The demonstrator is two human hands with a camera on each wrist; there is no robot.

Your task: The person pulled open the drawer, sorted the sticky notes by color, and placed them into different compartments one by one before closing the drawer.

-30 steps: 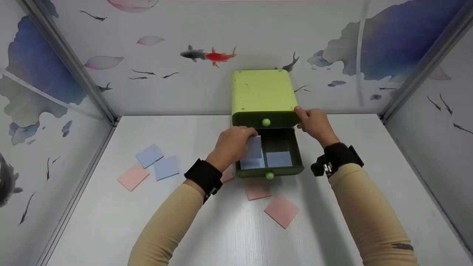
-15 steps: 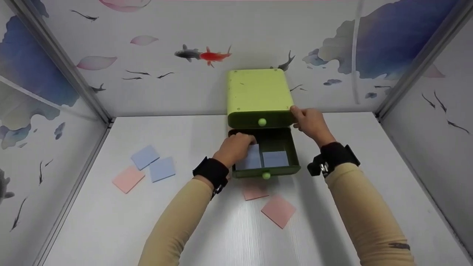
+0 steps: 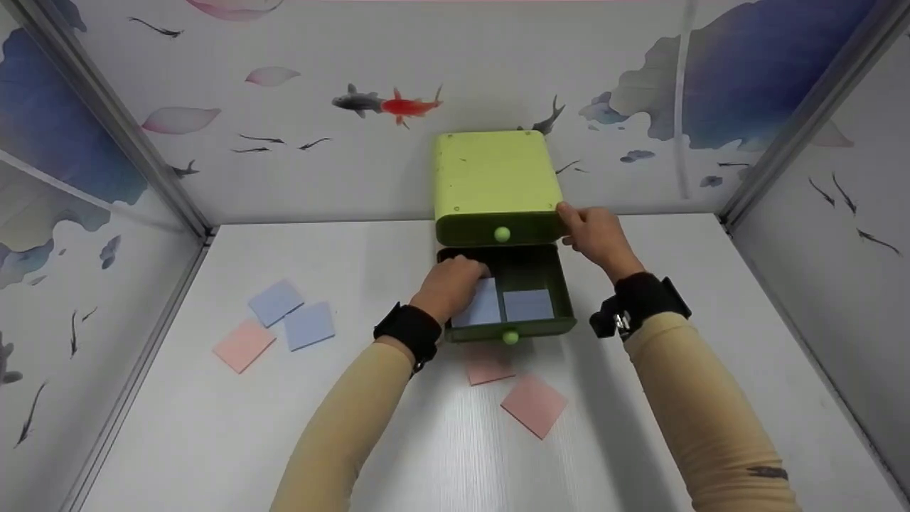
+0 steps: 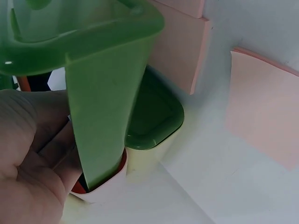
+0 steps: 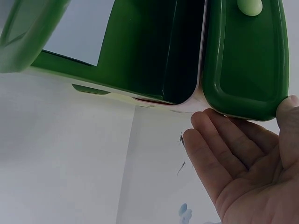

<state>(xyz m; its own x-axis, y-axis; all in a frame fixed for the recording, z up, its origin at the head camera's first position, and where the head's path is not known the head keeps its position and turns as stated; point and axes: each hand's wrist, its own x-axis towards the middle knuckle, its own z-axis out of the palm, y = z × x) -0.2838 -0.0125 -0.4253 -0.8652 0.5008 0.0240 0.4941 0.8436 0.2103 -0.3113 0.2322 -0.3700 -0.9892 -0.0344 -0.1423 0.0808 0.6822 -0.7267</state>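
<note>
Blue square paper pad [image 3: 482, 306]: 4 o'clock from nearer left hand [image 3: 449, 288], in left compartment of open green plastic drawer [image 3: 540, 330]. Left fingers bent, hold unclear; right hand [image 3: 597, 235] straight-fingered, touching lime-green cabinet [image 3: 498, 174].

Stretched forward at left forearm [image 3: 341, 419] and right forearm [image 3: 704, 398] | back uppermost at left hand [image 3: 448, 286], fingertips hidden in left-wrist view | thumb [image 5: 288, 121] apart from nearly straight fingers [image 5: 205, 158] at right hand [image 3: 597, 238]

The left grip [image 3: 449, 286] had its fingertips hidden inside the drawer [image 3: 510, 331]; the blue pad [image 3: 482, 306] beside it was partly covered; the sleeve [image 3: 323, 434] behind it was cut off by the lower edge.
</note>
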